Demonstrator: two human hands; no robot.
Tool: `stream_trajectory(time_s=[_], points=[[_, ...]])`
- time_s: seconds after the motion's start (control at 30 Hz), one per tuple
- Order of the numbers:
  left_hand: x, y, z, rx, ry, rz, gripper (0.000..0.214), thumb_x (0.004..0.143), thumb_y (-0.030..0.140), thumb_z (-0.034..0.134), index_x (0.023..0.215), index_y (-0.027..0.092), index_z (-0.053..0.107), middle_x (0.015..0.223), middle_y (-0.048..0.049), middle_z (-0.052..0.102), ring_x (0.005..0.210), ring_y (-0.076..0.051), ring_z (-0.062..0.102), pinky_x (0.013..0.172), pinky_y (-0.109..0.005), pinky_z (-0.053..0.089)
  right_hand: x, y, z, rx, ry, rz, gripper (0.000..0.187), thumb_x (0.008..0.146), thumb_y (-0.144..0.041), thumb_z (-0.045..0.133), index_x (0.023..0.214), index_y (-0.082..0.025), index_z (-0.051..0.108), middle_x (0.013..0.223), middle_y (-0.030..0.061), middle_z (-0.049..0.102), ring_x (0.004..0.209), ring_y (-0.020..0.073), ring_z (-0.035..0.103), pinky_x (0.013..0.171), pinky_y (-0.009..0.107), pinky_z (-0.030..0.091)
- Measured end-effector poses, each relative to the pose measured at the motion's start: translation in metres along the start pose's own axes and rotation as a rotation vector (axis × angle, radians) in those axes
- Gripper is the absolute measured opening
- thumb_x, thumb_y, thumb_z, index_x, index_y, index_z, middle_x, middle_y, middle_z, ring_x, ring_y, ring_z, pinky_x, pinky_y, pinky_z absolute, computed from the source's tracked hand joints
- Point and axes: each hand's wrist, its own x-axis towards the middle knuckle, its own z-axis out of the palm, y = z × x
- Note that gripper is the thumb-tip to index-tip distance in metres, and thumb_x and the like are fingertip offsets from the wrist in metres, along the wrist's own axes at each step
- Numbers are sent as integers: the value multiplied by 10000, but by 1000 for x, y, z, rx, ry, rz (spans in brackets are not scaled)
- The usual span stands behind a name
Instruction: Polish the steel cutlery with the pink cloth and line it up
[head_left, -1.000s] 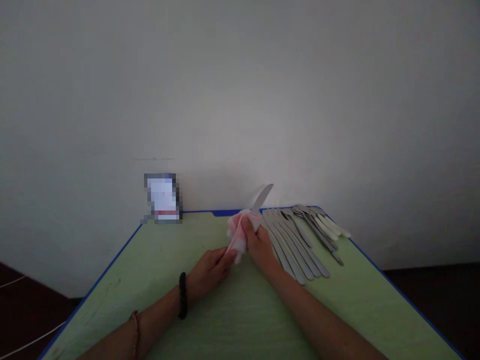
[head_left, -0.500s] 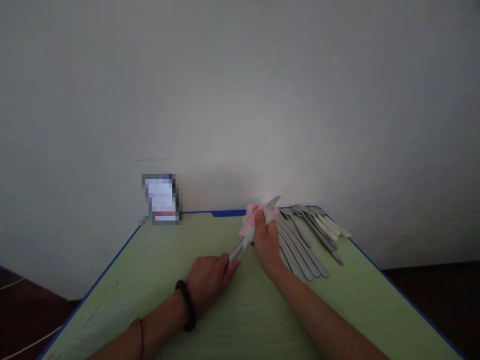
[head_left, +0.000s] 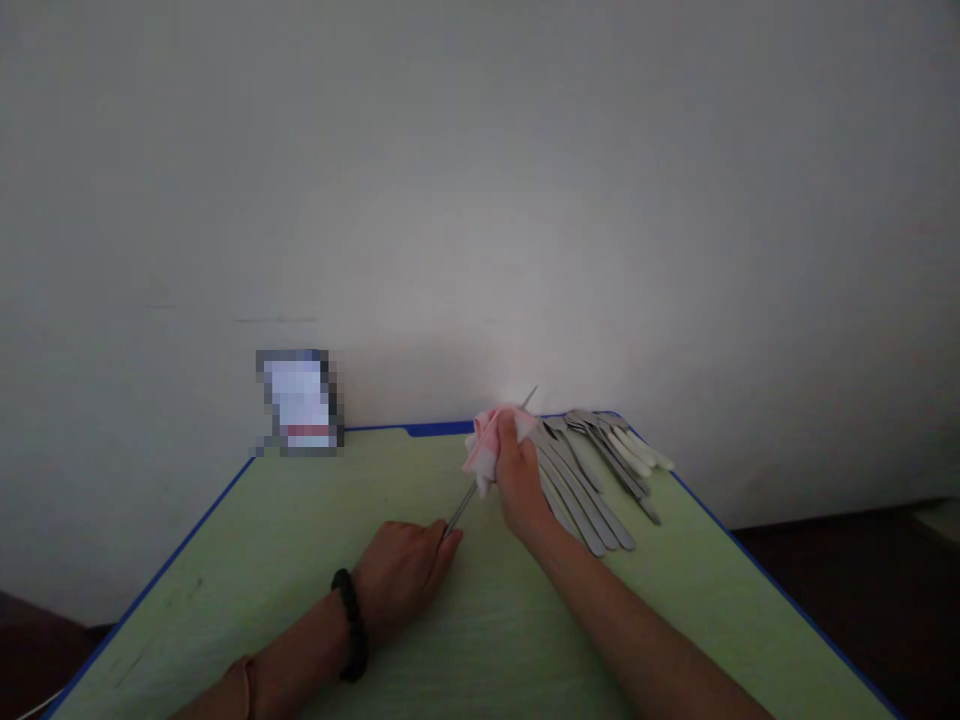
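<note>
My left hand (head_left: pixel 405 575) is closed around the handle of a table knife (head_left: pixel 460 507), which slants up and to the right. My right hand (head_left: pixel 519 480) pinches a pink and white cloth (head_left: pixel 486 450) around the knife's blade. Only the blade's tip shows past the cloth, turned nearly edge-on. The middle of the knife is hidden by the cloth. Just right of my right hand, several metal table knives (head_left: pixel 589 500) lie side by side on the green table (head_left: pixel 315 530), partly covered by that hand.
Farther right lie metal spoons (head_left: pixel 611 445) and white-handled cutlery (head_left: pixel 637 450) near the table's blue edge. A blurred-out upright device with a bright screen (head_left: pixel 301 402) stands at the back left. A grey wall (head_left: pixel 480 200) rises right behind the table.
The knife has rolled in my left hand, its blade tip going from broad side to nearly edge-on. The whole view has shifted slightly, so things sit farther left.
</note>
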Motion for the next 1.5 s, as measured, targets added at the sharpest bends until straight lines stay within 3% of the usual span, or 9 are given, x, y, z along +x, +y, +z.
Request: stream_trajectory(time_s=[0.1,0.23,0.33,0.53,0.7,0.93,1.07,1.27,1.5], points=[[-1,-2,3,-27,23,50,556,994,362,123,787,168,601,669,-82,689,574,-189,639,582,-275,414,12,-6,-7,48,21,-22,602,746,-713,459,923,-154,595,641,19,643,571,141,602,498,219,424],[-2,-3,5,-107,54,123,651,991,383,41,705,175,588,611,-68,654,529,-165,604,568,-270,398,23,-15,-14,72,16,-19,616,750,-726,433,799,-137,609,654,50,653,592,154,619,522,233,449],[-2,-2,6,-103,68,110,673,984,401,27,724,167,602,625,-84,667,532,-178,608,570,-284,407,22,-18,-12,73,24,-37,591,754,-710,451,788,-138,595,657,51,647,577,145,608,505,224,444],[-2,-1,12,-84,72,58,597,980,361,88,732,167,594,625,-92,677,525,-183,610,561,-287,414,-16,2,8,32,-18,47,578,749,-714,463,820,-150,571,587,9,586,482,114,527,418,206,407],[0,-6,10,-16,25,18,524,961,276,144,662,167,561,647,-129,683,546,-206,628,554,-296,407,-41,16,22,-29,-170,101,554,761,-698,465,732,-155,572,653,40,616,545,123,555,501,224,445],[1,-2,-2,-19,-1,14,487,975,277,173,764,161,596,723,-111,716,609,-204,662,599,-289,438,-30,22,13,-95,-166,103,529,804,-666,423,677,-165,538,582,13,550,527,121,502,494,223,400],[0,7,-6,7,-25,-17,485,969,318,221,785,137,631,756,-147,725,675,-260,686,641,-340,465,-30,29,11,-91,-229,126,515,813,-650,425,686,-164,535,594,12,555,534,119,507,499,217,403],[-3,24,-6,50,-37,-146,424,936,238,263,809,112,648,819,-177,722,733,-278,690,679,-368,485,-25,38,12,-183,-330,101,550,822,-652,397,691,-149,575,615,36,602,539,121,531,493,208,402],[-4,33,-5,76,-50,-247,409,965,240,235,941,115,624,836,-154,724,741,-264,696,677,-362,501,4,49,15,-253,-256,99,618,807,-689,367,641,-144,606,579,56,617,518,132,552,492,218,396]])
